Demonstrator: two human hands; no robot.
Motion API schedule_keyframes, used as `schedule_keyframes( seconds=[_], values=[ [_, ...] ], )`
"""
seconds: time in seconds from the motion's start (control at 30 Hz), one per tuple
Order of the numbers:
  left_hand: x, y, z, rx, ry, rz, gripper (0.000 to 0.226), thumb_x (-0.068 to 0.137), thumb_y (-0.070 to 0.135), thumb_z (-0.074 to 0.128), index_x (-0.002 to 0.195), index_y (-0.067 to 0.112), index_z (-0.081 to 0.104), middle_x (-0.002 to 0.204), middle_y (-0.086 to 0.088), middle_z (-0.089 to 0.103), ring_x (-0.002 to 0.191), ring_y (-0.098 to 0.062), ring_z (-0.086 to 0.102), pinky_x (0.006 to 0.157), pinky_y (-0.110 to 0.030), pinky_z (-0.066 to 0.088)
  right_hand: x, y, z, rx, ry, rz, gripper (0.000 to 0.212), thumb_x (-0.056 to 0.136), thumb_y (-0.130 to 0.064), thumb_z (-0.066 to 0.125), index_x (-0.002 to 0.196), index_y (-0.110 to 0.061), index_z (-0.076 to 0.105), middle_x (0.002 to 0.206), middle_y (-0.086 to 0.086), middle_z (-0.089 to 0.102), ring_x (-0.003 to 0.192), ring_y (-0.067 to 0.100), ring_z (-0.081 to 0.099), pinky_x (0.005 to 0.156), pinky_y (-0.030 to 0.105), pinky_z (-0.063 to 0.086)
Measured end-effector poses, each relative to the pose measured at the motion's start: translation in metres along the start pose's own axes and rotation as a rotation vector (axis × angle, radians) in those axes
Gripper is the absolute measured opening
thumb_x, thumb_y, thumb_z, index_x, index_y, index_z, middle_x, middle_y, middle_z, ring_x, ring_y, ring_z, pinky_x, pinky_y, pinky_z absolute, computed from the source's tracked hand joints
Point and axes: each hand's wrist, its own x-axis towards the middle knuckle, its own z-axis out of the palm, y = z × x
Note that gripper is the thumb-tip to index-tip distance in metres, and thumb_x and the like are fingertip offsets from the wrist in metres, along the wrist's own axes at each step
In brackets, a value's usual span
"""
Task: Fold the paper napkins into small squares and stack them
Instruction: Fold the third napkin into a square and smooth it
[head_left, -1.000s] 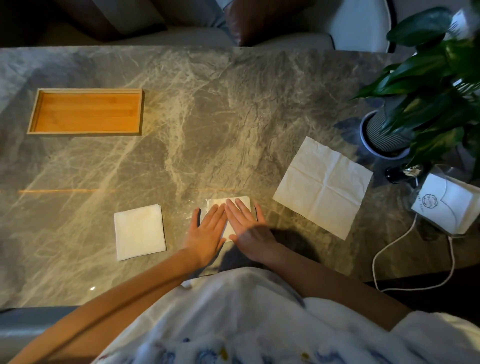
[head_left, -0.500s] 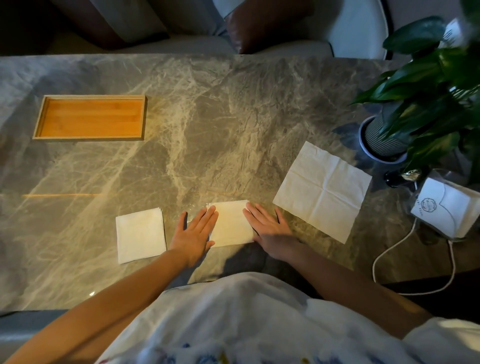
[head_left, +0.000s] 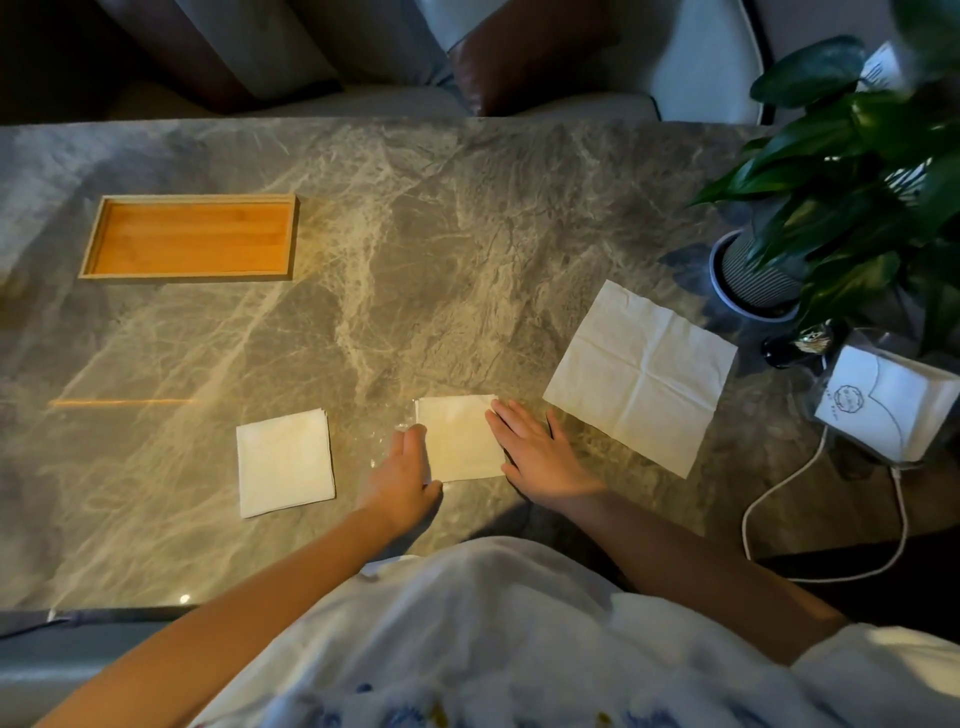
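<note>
A freshly folded small square napkin (head_left: 460, 436) lies on the marble table near the front edge. My left hand (head_left: 402, 475) curls at its left edge, fingers and thumb pinching that side. My right hand (head_left: 535, 449) lies flat with fingers apart, touching the napkin's right edge. A stack of folded square napkins (head_left: 284, 462) sits to the left, apart from both hands. To the right lies an unfolded creased napkin (head_left: 641, 376), spread flat.
A wooden tray (head_left: 189, 237) stands at the back left. A potted plant (head_left: 831, 208) and a clear holder with white napkins (head_left: 888, 402) crowd the right side, with a white cable (head_left: 769, 499) looping by the table's front right edge.
Both hands have slid apart from the top of the folded napkin to its sides. The left hand has turned from flat to curled around the left edge.
</note>
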Motion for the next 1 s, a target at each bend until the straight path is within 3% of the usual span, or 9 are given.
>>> schedule_keyframes(
  seconds=[0.2, 0.3, 0.4, 0.53, 0.6, 0.7, 0.77, 0.87, 1.0],
  values=[
    [0.009, 0.006, 0.004, -0.636, 0.000, -0.377, 0.054, 0.083, 0.019, 0.067, 0.126, 0.007, 0.035, 0.079, 0.001, 0.049, 0.076, -0.018, 0.053, 0.077, -0.034, 0.044, -0.001, -0.003, 0.003, -0.010, -0.003, 0.021, 0.071, 0.096, -0.017, 0.045, 0.153, -0.023, 0.003, 0.162, -0.008, -0.007, 0.148, 0.012, -0.009, 0.117, 0.053, 0.001],
    [0.014, 0.008, -0.001, -0.733, 0.019, -0.388, 0.018, 0.080, 0.022, 0.067, 0.083, 0.010, 0.054, 0.071, -0.002, 0.053, 0.078, -0.024, 0.053, 0.075, -0.034, 0.042, -0.004, -0.004, 0.004, -0.014, -0.003, 0.021, 0.071, 0.096, -0.016, 0.044, 0.152, -0.022, 0.001, 0.162, -0.007, -0.008, 0.148, 0.013, -0.012, 0.117, 0.052, -0.001],
    [0.017, 0.012, -0.007, -0.764, -0.003, -0.399, 0.026, 0.087, 0.012, 0.059, 0.064, 0.014, 0.048, 0.069, -0.008, 0.053, 0.079, -0.025, 0.052, 0.077, -0.038, 0.046, -0.008, -0.006, 0.009, -0.037, 0.013, 0.052, 0.071, 0.096, -0.018, 0.044, 0.152, -0.022, 0.002, 0.162, -0.004, -0.009, 0.148, 0.014, -0.012, 0.118, 0.049, 0.000],
    [0.016, 0.020, -0.014, -0.832, -0.097, -0.396, 0.011, 0.092, 0.010, 0.052, 0.092, 0.004, 0.062, 0.086, -0.014, 0.060, 0.081, -0.024, 0.058, 0.079, -0.040, 0.052, -0.011, -0.008, 0.020, -0.038, 0.054, 0.078, 0.070, 0.095, -0.020, 0.045, 0.152, -0.025, 0.005, 0.162, 0.001, -0.007, 0.148, 0.019, -0.009, 0.118, 0.049, 0.000],
    [0.017, 0.025, -0.015, -0.830, -0.091, -0.387, 0.019, 0.093, 0.009, 0.050, 0.107, 0.001, 0.061, 0.092, -0.014, 0.062, 0.086, -0.026, 0.059, 0.083, -0.041, 0.052, -0.011, -0.008, 0.022, -0.029, 0.058, 0.079, 0.071, 0.094, -0.019, 0.046, 0.152, -0.027, 0.005, 0.162, 0.002, -0.006, 0.148, 0.019, -0.009, 0.117, 0.049, 0.000],
    [0.016, 0.036, -0.015, -0.869, -0.100, -0.359, 0.019, 0.094, 0.004, 0.046, 0.107, 0.003, 0.060, 0.085, -0.012, 0.060, 0.076, -0.023, 0.059, 0.066, -0.033, 0.056, -0.010, -0.008, 0.020, 0.035, 0.062, 0.087, 0.069, 0.092, -0.020, 0.048, 0.151, -0.028, 0.012, 0.162, 0.000, -0.003, 0.148, 0.018, -0.008, 0.117, 0.049, -0.001],
    [0.017, 0.040, -0.016, -0.860, -0.081, -0.339, 0.019, 0.094, 0.000, 0.043, 0.102, 0.005, 0.060, 0.087, -0.012, 0.060, 0.078, -0.025, 0.058, 0.069, -0.035, 0.054, -0.009, -0.010, 0.014, 0.167, 0.093, 0.098, 0.062, 0.092, -0.023, 0.050, 0.149, -0.026, 0.025, 0.161, -0.002, 0.006, 0.148, 0.016, 0.000, 0.118, 0.047, 0.000],
    [0.019, 0.037, -0.022, -0.819, -0.031, -0.292, 0.022, 0.093, -0.002, 0.044, 0.106, -0.004, 0.061, 0.093, -0.015, 0.060, 0.087, -0.027, 0.056, 0.082, -0.040, 0.048, -0.010, -0.011, 0.005, 0.414, 0.223, 0.151, 0.048, 0.093, -0.023, 0.053, 0.140, -0.021, 0.043, 0.153, -0.001, 0.032, 0.141, 0.016, 0.026, 0.119, 0.042, 0.013],
    [0.018, 0.026, -0.035, -0.881, 0.014, -0.310, 0.026, 0.094, 0.004, 0.048, 0.117, -0.001, 0.058, 0.105, -0.018, 0.063, 0.096, -0.030, 0.058, 0.089, -0.043, 0.048, -0.001, -0.018, -0.009, 0.790, 0.281, 0.284, 0.042, 0.094, -0.019, 0.057, 0.134, -0.013, 0.048, 0.135, 0.006, 0.054, 0.123, 0.019, 0.048, 0.105, 0.037, 0.040]
  ],
)
